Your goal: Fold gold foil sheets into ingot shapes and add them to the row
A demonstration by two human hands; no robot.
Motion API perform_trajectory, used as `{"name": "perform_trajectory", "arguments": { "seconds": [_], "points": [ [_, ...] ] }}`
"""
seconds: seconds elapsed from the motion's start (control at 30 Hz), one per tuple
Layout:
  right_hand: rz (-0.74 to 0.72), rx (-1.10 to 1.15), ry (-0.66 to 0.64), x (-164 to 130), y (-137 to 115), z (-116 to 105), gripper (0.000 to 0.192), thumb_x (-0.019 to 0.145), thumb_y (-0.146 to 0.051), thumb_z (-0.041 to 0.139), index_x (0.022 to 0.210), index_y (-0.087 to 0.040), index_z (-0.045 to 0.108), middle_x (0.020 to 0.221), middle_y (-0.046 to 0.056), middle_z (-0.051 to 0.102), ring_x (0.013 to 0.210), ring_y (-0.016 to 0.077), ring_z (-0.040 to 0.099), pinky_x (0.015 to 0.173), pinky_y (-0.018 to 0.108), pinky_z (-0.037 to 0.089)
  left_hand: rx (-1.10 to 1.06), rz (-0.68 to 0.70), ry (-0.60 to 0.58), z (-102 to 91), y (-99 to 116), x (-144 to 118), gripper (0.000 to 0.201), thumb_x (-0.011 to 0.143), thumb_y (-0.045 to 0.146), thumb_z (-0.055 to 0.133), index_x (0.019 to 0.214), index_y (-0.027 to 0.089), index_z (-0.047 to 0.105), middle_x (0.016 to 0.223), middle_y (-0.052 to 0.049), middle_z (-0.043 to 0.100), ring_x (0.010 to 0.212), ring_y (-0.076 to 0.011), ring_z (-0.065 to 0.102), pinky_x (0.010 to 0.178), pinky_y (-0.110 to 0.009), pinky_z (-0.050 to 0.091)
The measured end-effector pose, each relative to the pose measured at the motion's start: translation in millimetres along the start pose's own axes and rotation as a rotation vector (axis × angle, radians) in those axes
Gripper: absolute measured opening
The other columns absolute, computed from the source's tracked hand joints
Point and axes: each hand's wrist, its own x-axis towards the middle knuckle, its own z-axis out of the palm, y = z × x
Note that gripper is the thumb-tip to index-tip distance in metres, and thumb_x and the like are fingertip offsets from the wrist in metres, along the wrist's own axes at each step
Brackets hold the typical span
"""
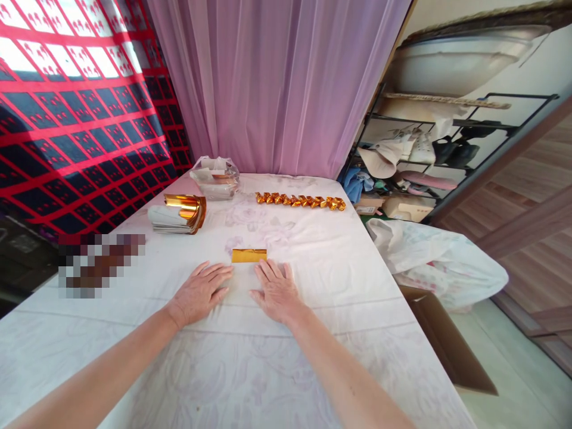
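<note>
The left hand and the right hand lie flat, fingers slightly spread, on the surface. By their fingertips lies the gold strip, toward the far edge.

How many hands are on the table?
2: the left hand rests near the left end of the gold strip, and the right hand by its right end. No other hands show.

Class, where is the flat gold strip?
In the head view, the flat gold strip lies slightly left of centre, just beyond the left hand and right hand.
</note>
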Motion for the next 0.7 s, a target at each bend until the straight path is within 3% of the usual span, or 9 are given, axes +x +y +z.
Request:
{"name": "perform_trajectory", "arguments": {
  "seconds": [0.37,0.7],
  "points": [
    [-0.021,0.07,0.048,-1.6,2.0,6.1,0.068,0.099,-0.059,0.032,0.153,-0.017,0.033,0.162,0.01,0.026,0.15,0.0282,0.02,0.119,0.062,0.014,-0.042,0.021,0.045,-6.0,-0.6,-1.1,0.037,0.097,0.038,0.046,0.128,0.024,0.06,0.137,-0.004,0.062,0.129,-0.0203,0.053,0.113,-0.038,0.038],
    [-0.021,0.09,0.055,-1.2,0.2,2.3,0.067,0.1,-0.058,0.03,0.152,-0.016,0.036,0.161,0.011,0.028,0.149,0.0283,0.022,0.119,0.062,0.015,0.005,0.028,0.032,-6.9,0.4,-1.1,0.037,0.099,0.036,0.043,0.128,0.021,0.06,0.138,-0.005,0.062,0.13,-0.0212,0.053,0.111,-0.039,0.041]
  ]
}}
